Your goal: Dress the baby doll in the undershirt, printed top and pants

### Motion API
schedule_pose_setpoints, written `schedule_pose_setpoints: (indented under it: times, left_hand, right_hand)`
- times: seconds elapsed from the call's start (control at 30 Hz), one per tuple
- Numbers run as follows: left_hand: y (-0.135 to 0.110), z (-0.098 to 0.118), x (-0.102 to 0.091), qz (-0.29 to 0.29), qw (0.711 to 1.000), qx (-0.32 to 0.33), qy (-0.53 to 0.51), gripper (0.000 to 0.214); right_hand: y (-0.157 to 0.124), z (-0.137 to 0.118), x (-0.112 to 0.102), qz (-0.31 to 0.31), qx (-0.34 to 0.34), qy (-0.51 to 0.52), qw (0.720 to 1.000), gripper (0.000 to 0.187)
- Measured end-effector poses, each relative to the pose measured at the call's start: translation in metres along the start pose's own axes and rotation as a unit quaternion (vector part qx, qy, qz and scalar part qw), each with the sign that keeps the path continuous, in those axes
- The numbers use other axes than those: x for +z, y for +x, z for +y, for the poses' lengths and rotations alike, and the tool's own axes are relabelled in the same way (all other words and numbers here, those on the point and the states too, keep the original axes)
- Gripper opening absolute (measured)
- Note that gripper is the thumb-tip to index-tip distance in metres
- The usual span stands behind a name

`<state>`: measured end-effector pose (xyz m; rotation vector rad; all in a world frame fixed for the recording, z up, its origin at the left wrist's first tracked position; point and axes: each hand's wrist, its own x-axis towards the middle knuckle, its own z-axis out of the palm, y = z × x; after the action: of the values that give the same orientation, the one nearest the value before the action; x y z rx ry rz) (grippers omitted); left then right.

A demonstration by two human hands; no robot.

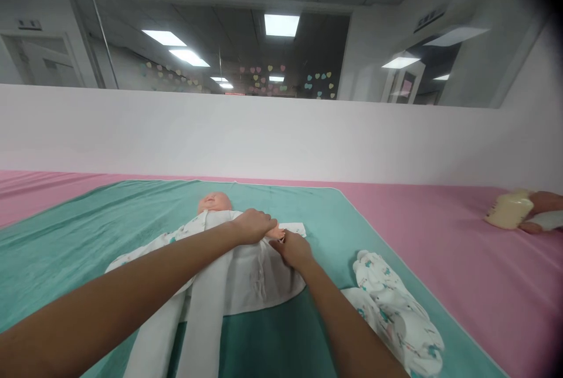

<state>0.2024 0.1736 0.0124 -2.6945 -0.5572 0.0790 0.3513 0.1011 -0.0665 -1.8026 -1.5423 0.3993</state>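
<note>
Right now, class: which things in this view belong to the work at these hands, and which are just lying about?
In the work: left hand and right hand, both on the white cloth wrap across the baby doll; teal towel beneath.

Lying about: printed white baby garment; pale bottle beside another person's hand; pink mat.

Pink mattress (461, 272), teal towel (109, 237) spread on top.

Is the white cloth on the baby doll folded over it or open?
Folded over: the white cloth crosses the doll from side to side, under the left hand.
</note>
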Motion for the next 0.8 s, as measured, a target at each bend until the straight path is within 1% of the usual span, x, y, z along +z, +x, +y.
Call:
schedule_pose_setpoints:
  times: [0.07,0.13,0.2,0.23,0.3,0.37,0.43,0.5,0.57,0.6,0.67,0.7,0.77,0.8]
  left_hand:
    - [0.000,0.000,-0.001,-0.006,1.000,0.004,-0.006,0.019]
    - [0.000,-0.002,-0.004,-0.008,1.000,-0.008,-0.011,0.018]
    - [-0.001,-0.004,-0.007,-0.011,0.999,-0.028,-0.014,0.018]
    - [-0.002,-0.005,-0.009,-0.018,0.999,-0.035,-0.014,0.017]
    - [-0.004,-0.005,-0.010,-0.045,0.998,-0.037,-0.009,0.013]
    - [-0.005,-0.002,-0.009,-0.072,0.996,-0.043,-0.006,0.006]
    - [-0.003,0.003,-0.004,-0.087,0.994,-0.064,-0.007,0.006]
    - [0.000,0.010,0.001,-0.092,0.992,-0.091,-0.006,0.011]
    - [0.003,0.016,0.006,-0.089,0.990,-0.112,-0.004,0.011]
    - [0.004,0.018,0.007,-0.083,0.989,-0.123,-0.006,0.011]
    - [0.005,0.021,0.010,-0.064,0.988,-0.141,-0.017,0.008]
    - [0.005,0.021,0.011,-0.055,0.987,-0.151,-0.026,0.010]
    - [0.005,0.018,0.014,-0.037,0.982,-0.178,-0.048,0.020]
    - [0.005,0.016,0.015,-0.029,0.979,-0.193,-0.061,0.025]
  right_hand:
    - [0.001,0.000,-0.001,-0.026,0.003,0.102,0.994,0.022]
    - [0.004,0.001,-0.001,-0.041,0.015,0.188,0.981,0.023]
    - [0.008,0.004,-0.002,-0.034,0.030,0.255,0.966,0.026]
    - [0.010,0.005,-0.003,-0.025,0.041,0.297,0.954,0.028]
    - [0.012,0.008,-0.005,-0.009,0.069,0.379,0.923,0.032]
    - [0.009,0.005,-0.009,-0.031,0.099,0.461,0.881,0.034]
    - [0.003,-0.003,-0.013,-0.054,0.115,0.542,0.831,0.032]
    - [-0.005,-0.018,-0.018,-0.040,0.107,0.607,0.787,0.029]
    - [-0.015,-0.035,-0.022,-0.029,0.071,0.636,0.768,0.027]
    - [-0.020,-0.043,-0.023,-0.047,0.051,0.644,0.762,0.024]
    - [-0.029,-0.059,-0.021,-0.119,0.011,0.653,0.748,0.019]
    - [-0.033,-0.065,-0.020,-0.153,-0.006,0.654,0.741,0.018]
    - [-0.041,-0.076,-0.015,-0.203,-0.030,0.649,0.733,0.025]
    - [-0.045,-0.080,-0.013,-0.219,-0.039,0.641,0.735,0.029]
